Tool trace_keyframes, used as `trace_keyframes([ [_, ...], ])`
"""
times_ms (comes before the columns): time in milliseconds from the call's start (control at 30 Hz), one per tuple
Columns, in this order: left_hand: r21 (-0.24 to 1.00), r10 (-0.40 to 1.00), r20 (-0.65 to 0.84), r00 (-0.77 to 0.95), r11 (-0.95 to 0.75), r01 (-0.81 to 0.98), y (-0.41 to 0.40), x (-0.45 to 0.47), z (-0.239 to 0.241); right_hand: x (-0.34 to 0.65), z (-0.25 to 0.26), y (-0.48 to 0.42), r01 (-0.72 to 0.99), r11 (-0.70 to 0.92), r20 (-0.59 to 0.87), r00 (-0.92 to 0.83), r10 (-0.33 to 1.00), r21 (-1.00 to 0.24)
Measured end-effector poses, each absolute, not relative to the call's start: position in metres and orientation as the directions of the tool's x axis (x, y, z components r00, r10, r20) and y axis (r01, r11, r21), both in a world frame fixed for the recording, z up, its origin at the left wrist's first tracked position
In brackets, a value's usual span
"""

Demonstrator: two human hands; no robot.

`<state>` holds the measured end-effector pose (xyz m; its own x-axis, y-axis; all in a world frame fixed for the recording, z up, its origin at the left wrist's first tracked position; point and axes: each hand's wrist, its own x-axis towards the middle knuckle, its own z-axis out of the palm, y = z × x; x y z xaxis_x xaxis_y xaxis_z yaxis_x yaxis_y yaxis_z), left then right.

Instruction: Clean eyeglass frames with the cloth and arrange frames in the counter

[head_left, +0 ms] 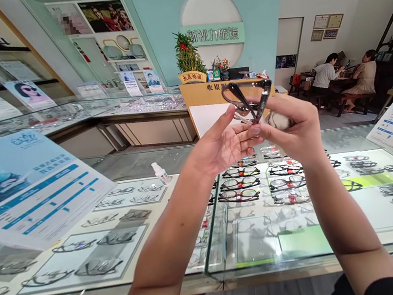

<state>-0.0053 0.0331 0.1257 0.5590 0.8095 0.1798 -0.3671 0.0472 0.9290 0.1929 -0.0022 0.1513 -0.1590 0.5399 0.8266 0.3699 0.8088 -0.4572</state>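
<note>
A pair of dark-framed glasses [248, 98] is held up at chest height above the glass display counter [215, 273]. My left hand [223, 143] has its fingers pinched on the lower part of the frame. My right hand [291, 126] is closed around a light grey cloth [277, 120] and presses it against the glasses. Both forearms reach up from the bottom edge of the view.
The counter holds rows of glasses [240, 183] under its glass top. A small spray bottle [161, 172] stands on it to the left, near a tilted blue poster [25, 188]. Behind is a yellow cashier desk [207, 99]. Two people [344, 76] sit at the far right.
</note>
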Motion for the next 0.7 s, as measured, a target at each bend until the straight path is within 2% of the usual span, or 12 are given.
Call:
trace_keyframes([
  [233,0.955,0.773,0.173,0.610,0.021,-0.296,0.031,-0.001,0.125,0.191,0.148,-0.002,0.360,0.807,0.841,-0.098,0.533,-0.469],
  [367,0.970,0.799,0.196,0.569,-0.072,-0.232,0.030,0.001,0.126,0.192,0.150,-0.005,0.329,0.795,0.829,-0.063,0.556,-0.509],
  [433,0.958,0.868,0.269,0.418,-0.196,-0.210,0.030,-0.009,0.134,0.194,0.152,-0.007,0.324,0.775,0.812,-0.034,0.583,-0.543],
  [500,0.904,0.902,0.405,0.150,-0.370,-0.217,0.027,-0.030,0.147,0.196,0.155,-0.008,0.310,0.756,0.793,-0.011,0.609,-0.576],
  [567,0.791,0.832,0.538,-0.139,-0.555,-0.258,0.020,-0.060,0.161,0.197,0.156,-0.008,0.285,0.750,0.782,-0.001,0.623,-0.598],
  [633,0.687,0.729,0.620,-0.292,-0.683,-0.247,0.006,-0.092,0.171,0.196,0.155,-0.005,0.273,0.738,0.766,-0.005,0.643,-0.617],
  [667,0.679,0.686,0.669,-0.285,-0.720,-0.139,-0.003,-0.107,0.174,0.194,0.154,-0.003,0.276,0.728,0.755,-0.013,0.655,-0.627],
  [700,0.645,0.603,0.741,-0.296,-0.762,0.060,-0.012,-0.120,0.175,0.192,0.152,-0.001,0.284,0.719,0.744,-0.028,0.668,-0.634],
])
